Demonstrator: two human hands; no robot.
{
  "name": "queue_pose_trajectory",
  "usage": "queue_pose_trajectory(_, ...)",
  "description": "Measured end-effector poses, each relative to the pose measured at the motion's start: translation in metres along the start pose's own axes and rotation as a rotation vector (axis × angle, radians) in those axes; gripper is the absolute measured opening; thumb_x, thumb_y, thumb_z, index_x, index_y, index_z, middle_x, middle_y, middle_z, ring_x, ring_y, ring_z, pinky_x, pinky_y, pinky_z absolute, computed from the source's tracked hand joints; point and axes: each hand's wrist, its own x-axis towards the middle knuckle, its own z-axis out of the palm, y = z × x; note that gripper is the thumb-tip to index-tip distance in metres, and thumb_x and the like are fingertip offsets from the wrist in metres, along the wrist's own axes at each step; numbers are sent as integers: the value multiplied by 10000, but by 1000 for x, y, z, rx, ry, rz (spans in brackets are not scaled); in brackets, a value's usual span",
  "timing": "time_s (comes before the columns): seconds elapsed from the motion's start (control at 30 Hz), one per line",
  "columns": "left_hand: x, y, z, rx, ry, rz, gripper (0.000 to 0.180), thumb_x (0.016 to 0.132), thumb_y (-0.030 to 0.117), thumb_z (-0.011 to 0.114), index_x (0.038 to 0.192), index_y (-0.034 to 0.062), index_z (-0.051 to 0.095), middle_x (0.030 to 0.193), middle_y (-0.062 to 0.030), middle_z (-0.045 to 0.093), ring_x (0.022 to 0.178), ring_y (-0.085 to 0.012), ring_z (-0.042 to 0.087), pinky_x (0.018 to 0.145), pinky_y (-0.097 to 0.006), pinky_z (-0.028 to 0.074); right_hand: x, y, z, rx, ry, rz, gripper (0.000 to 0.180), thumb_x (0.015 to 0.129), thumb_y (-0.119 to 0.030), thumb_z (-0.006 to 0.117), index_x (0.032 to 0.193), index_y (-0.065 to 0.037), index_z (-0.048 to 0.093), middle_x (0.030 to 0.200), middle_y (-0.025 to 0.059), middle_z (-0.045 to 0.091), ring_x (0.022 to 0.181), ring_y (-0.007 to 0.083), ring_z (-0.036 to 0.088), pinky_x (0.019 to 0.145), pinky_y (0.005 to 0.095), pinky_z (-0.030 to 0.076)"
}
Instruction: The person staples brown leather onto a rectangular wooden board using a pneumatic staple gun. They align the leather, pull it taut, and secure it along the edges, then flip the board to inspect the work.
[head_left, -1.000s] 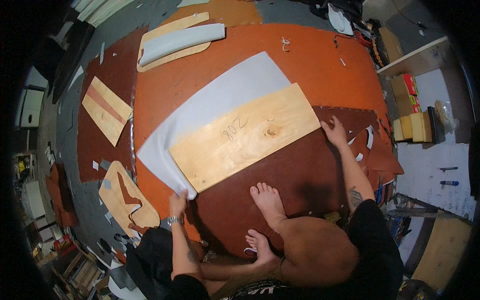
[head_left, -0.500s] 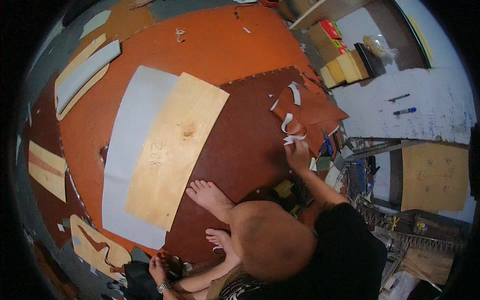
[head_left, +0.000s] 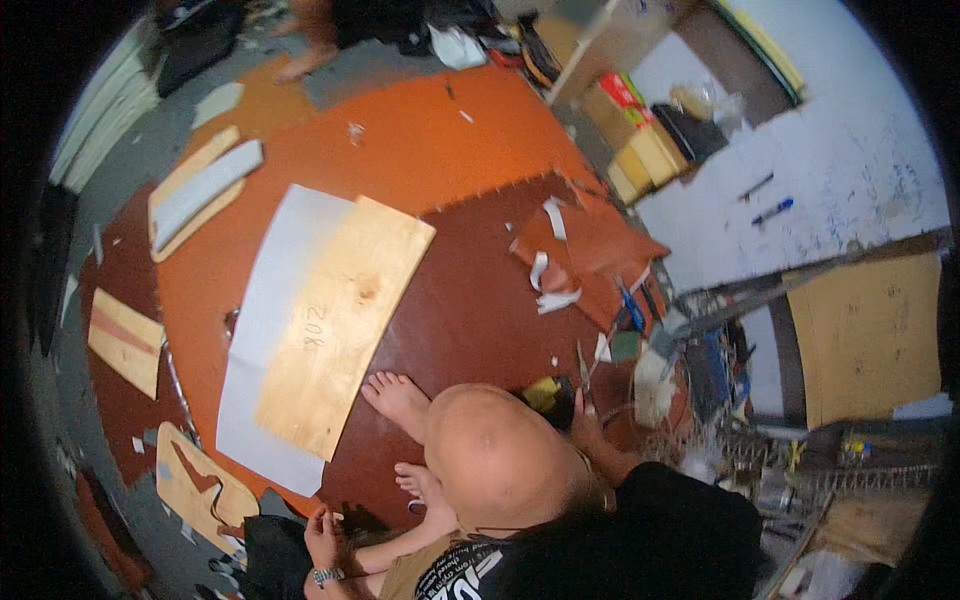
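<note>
My left hand (head_left: 323, 541), with a watch on its wrist, is raised beside my shin at the lower left. Its fingers are bent together; whatever they hold, if anything, is too small to make out. My right hand (head_left: 588, 428) is low beside my knee, partly hidden and blurred. Right above its fingers stand pointed metal blades, seemingly scissors (head_left: 584, 368); whether the fingers grip them cannot be made out. A black and yellow object (head_left: 546, 396) lies between that hand and my knee. Ahead of my feet, a wooden board (head_left: 345, 325) overlaps a pale grey sheet (head_left: 262, 300).
Reddish-brown sheet scraps (head_left: 590, 250) with white strips (head_left: 557, 300) lie at the right, near a blue-handled tool (head_left: 631, 312). Shaped boards (head_left: 125, 345) lie along the left. A low white table (head_left: 800, 190) bears pens and boxes. Another person's foot (head_left: 308, 65) shows at the far edge.
My right hand has left the white strips and drawn back toward my knee, by the pointed blades. The strips stay on the floor. My left hand stays near my shin. The view has shifted.
</note>
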Motion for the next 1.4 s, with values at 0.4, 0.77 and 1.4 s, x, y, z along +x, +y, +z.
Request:
queue_pose_trajectory(0.4,-64,10,21,22,202,123,348,1000,183,724,1275,-31,726,1122,-196,801,1024,-279,775,928,-381,592,48,-31,-39,82,-77,-100,1243,859,-600,789,1749,-228,5,1641,341,357,1461,576,421,1204,697,309)
queue_pose_trajectory(0.77,-246,277,39,-186,-708,774,234,958,151,805,1113,-12,738,992,-92,771,935,-177,733,881,-325,574,44,-153,-379,-195,-45,-952,630,908,-512,794,1319,-48,682,1160,222,767,1052,414,743,905,501,586)
queue_pose_trajectory(1.4,-294,391,141,102,-876,1379,261,983,352,727,1138,150,781,920,-157,746,882,-422,721,744,-498,576,-333,-323,-576,-507,406,-1612,506,931,-345,789,1337,-52,711,1224,203,765,1087,352,758,971,447,616)
